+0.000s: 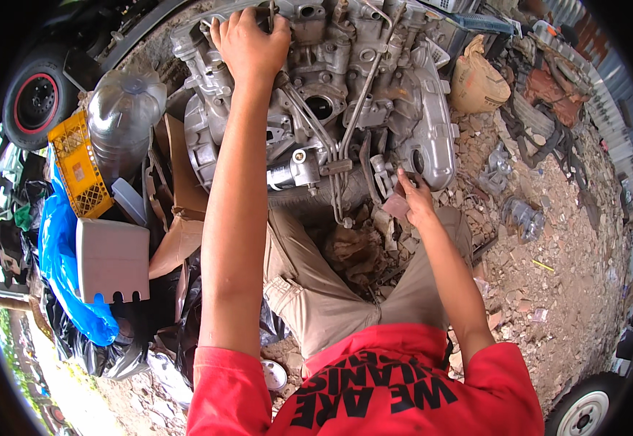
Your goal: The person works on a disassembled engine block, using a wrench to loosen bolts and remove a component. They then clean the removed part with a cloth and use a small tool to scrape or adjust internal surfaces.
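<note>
A large grey metal engine fills the space in front of my knees, with thin metal pipes running down its face. My left hand reaches to its far upper left part, fingers curled over a fitting there; a thin upright rod shows between thumb and fingers, and the fingertips are partly hidden. Low at the engine's right side, my right hand pinches a flat reddish-brown piece of sandpaper. The sandpaper is close to a small metal bracket. A white and silver cylindrical part sits at the engine's lower middle.
On the left are a big clear plastic bottle, a yellow crate, a pale box, blue plastic and a wheel. A brown sack stands right of the engine. Rubble and crushed bottles cover the right-hand ground.
</note>
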